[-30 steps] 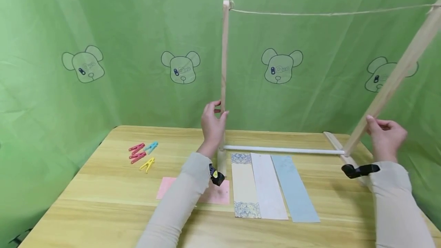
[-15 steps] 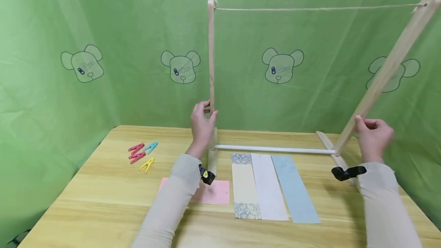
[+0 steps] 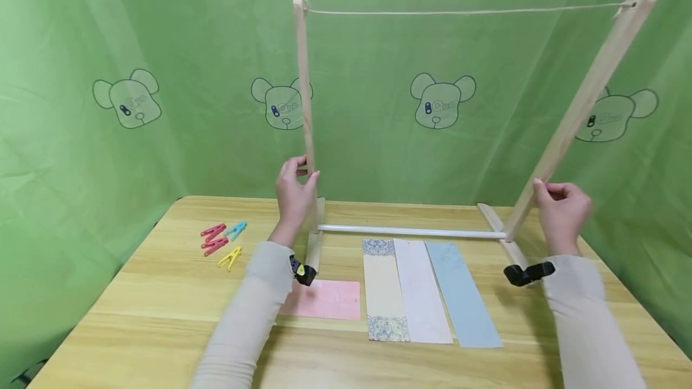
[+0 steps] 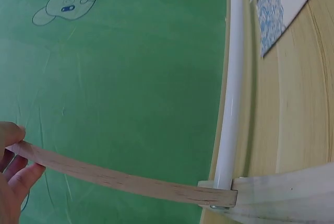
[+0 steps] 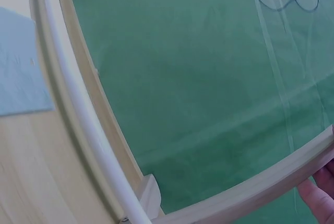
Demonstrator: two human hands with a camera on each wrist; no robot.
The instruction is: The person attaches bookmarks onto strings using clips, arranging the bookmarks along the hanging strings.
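Note:
A wooden frame stands toward the back of the table, made of a left post (image 3: 304, 77), a right post (image 3: 586, 101), a white crossbar (image 3: 411, 232) and a string (image 3: 465, 12) stretched between the post tops. My left hand (image 3: 294, 194) pinches the left post low down, thumb in front and fingers behind. Lower on the right post, my right hand (image 3: 563, 209) pinches the wood between thumb and fingers. In the left wrist view the fingers (image 4: 26, 177) hold the post's far end from its foot (image 4: 287, 198). The right wrist view shows fingertips (image 5: 315, 198) against the right post.
In front of the crossbar lie a cream patterned strip (image 3: 384, 290), a white strip (image 3: 421, 293) and a blue strip (image 3: 465, 296). A pink strip (image 3: 330, 300) lies partly under my left arm. Several clothespins, including a yellow one (image 3: 230, 257), are at the left. A green curtain (image 3: 378, 137) hangs behind.
Both hands have moved left, carrying the whole frame with them across the table. More of the pink strip shows now. The other strips and the clothespins stay where they were.

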